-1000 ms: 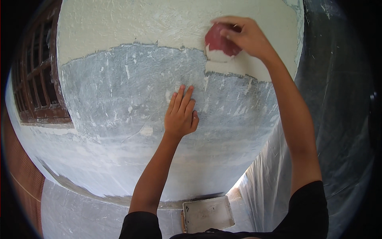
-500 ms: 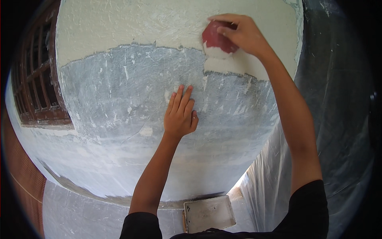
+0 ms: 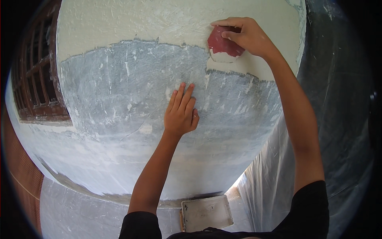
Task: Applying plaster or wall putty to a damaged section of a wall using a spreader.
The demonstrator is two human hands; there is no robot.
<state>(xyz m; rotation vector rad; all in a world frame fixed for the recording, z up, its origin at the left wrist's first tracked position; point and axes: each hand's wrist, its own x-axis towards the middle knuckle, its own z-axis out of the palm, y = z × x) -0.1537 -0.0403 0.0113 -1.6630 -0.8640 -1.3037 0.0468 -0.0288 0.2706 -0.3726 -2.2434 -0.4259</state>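
Note:
My right hand [image 3: 254, 39] grips a red hand-held scraper [image 3: 223, 42], its lower edge smeared with cream putty, and holds it against the wall at the upper right. Around it the upper wall carries a rough coat of cream putty [image 3: 159, 20]. Below a ragged border, the wall [image 3: 131, 87] shows bare grey with white flecks. My left hand [image 3: 181, 109] rests on this grey part near the middle, fingers stretched out and nothing in them.
At the left stands a brown wooden window grille [image 3: 39, 71]. Clear plastic sheeting [image 3: 334, 131] hangs along the right side. A rectangular tray [image 3: 207, 213] with pale residue stands below, at the foot of the wall, by a grey floor covering [image 3: 99, 215].
The scraper in my right hand has shifted slightly down and to the right over the putty. My left hand stays at the same place on the wall.

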